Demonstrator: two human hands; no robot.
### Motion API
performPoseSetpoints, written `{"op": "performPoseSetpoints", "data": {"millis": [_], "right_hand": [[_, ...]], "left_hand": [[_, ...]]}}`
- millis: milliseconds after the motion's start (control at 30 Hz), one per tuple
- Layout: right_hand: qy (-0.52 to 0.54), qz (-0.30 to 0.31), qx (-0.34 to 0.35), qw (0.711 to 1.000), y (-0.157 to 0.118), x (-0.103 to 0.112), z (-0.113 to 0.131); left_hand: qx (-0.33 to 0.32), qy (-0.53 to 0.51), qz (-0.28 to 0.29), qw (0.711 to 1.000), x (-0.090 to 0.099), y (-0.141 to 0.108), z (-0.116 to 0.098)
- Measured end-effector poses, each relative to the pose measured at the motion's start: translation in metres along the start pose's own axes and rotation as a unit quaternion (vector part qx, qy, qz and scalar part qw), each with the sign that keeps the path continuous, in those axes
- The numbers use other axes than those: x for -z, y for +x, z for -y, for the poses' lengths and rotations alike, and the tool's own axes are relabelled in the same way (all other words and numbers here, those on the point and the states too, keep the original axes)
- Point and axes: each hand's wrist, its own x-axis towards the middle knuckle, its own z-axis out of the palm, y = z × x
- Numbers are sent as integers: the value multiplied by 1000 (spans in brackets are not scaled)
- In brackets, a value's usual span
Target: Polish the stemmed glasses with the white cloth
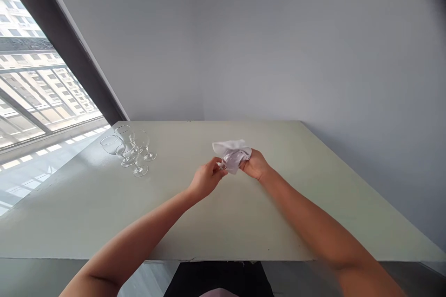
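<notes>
Above the middle of the table, my left hand (pixel 206 177) pinches the stem end of a wine glass (pixel 224 165), which is tilted and mostly covered. A white cloth (pixel 230 148) is bunched over and around the glass's bowl. From the right, my right hand (pixel 256 164) grips the cloth against the glass, its fingers partly hidden by the fabric. The two hands are close together, with the cloth and glass between them.
Several clear stemmed glasses (pixel 140 167) stand upright in a group at the table's back left. The pale table (pixel 223 222) meets grey walls behind. A window with a dark frame (pixel 69 41) is on the left.
</notes>
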Motion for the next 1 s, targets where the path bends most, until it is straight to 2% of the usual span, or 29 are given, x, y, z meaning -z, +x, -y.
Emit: {"op": "performPoseSetpoints", "data": {"millis": [100, 233, 300, 467, 567, 667, 700, 767, 833, 867, 933, 1000], "right_hand": [[103, -18, 14, 994, 7, -11, -21], [112, -8, 16, 994, 1, -27, -44], [91, -11, 25, 995, -4, -31, -53], [104, -8, 0, 995, -7, -21, -61], [118, 19, -33, 992, -3, -10, -57], [125, 35, -47, 990, -1, -2, -51], [123, 44, -50, 990, -2, -1, -50], [117, 79, -67, 988, -4, 0, -46], [110, 117, -87, 983, -6, 0, -45], [105, 129, -93, 982, -7, -1, -44], [88, 133, -87, 983, -8, -1, -43], [68, 122, -67, 988, -7, -1, -43]], "left_hand": [[34, -103, -40, 993, -7, 16, 6], [68, -153, -110, 980, -18, 37, 12], [72, -122, -138, 980, -24, 45, 14], [31, 89, -178, 979, -38, 49, 18], [12, 78, -148, 986, -36, 48, 18], [23, -104, -76, 991, -26, 51, 16], [34, -195, -42, 979, -22, 53, 16], [51, -367, 27, 928, -13, 56, 16], [50, -468, 71, 879, -5, 58, 17], [47, -488, 77, 868, -3, 59, 17], [43, -490, 70, 868, 1, 60, 19], [35, -470, 46, 881, 3, 61, 19]]}}
